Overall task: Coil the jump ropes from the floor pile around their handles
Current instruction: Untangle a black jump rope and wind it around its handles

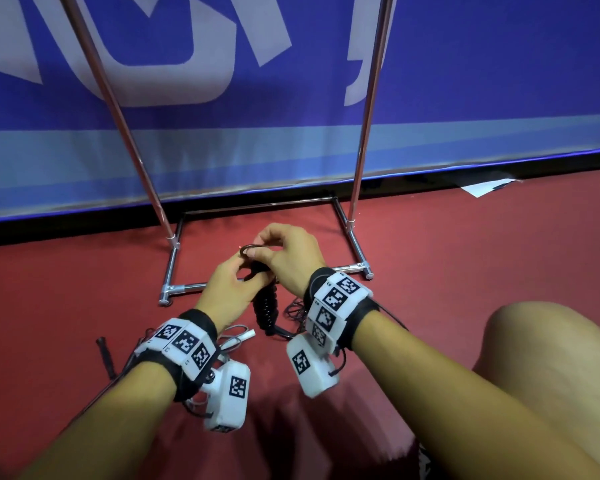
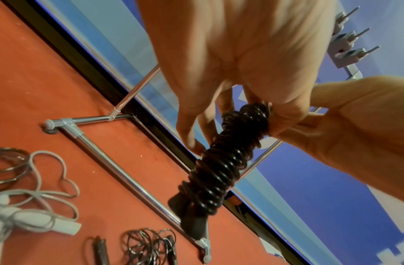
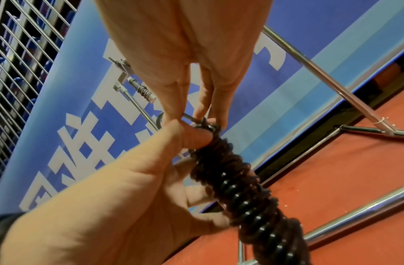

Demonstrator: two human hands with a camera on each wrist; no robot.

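A black jump rope (image 1: 265,306) is wound in tight coils around its handles, making a thick bundle held upright above the red floor. My left hand (image 1: 246,271) grips the bundle's upper part, its thumb (image 3: 196,138) pressing on the top coils. My right hand (image 1: 257,251) pinches a small loose loop of the same rope (image 3: 189,118) just above the bundle's top. In the left wrist view the bundle (image 2: 219,170) hangs down from both hands, and its dark handle ends (image 2: 192,220) stick out below the coils.
A chrome rack base (image 1: 181,289) with two uprights stands just beyond my hands, before a blue banner (image 1: 291,133). On the floor lie a white jump rope (image 2: 37,215), a tangled dark rope (image 2: 146,245) and a black handle (image 1: 104,355). My knee (image 1: 551,358) is at right.
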